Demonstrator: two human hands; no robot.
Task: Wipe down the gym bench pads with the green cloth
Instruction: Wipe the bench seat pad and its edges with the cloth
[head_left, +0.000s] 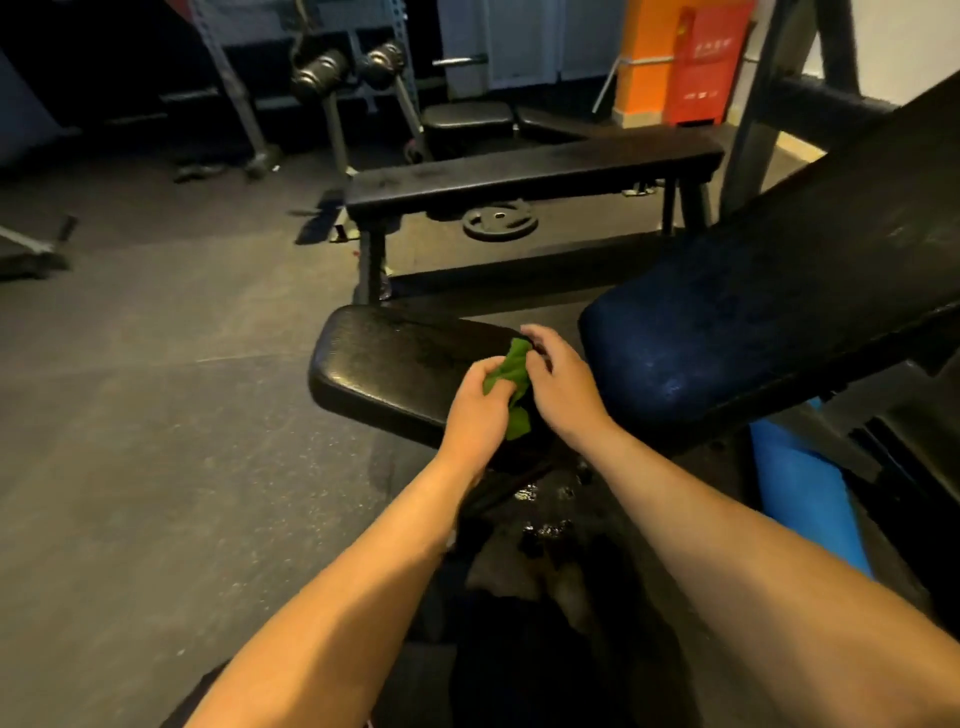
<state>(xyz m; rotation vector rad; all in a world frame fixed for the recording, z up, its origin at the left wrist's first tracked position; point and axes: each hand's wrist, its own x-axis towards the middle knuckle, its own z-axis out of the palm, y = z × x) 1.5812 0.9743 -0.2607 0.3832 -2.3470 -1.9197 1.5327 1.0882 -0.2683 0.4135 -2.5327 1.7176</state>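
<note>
Cloth: the green cloth (511, 387) was bunched between both hands, over the near-right end of the seat pad (384, 358), its crumpled length running roughly toward and away from the person, with a tail hanging off the pad's near edge.
Left hand: the left hand (475, 410) gripped the cloth from its left side, fingers curled into the folds.
Right hand: the right hand (558, 384) came at the cloth from the right, its fingers bent and touching the fabric; whether it truly pinched the cloth or only rested against it could not be told.
Seat pad: black and rounded, its long axis ran left and slightly away from the hands, so most of its surface lay to the left of the cloth.
Back pad: the dark blue back pad (753, 322) rose up to the right, its lower end just beside the right hand.
Nearer hand: both were at the cloth; the left sat nearer the seat pad's open surface, the right nearer the back pad.
Judgement: the cloth looked to be being gathered or refolded rather than pressed flat, so a wiping stroke would likely run leftward along the seat pad's length.
Beyond: a flat bench (530, 174) stood well apart behind.
</note>
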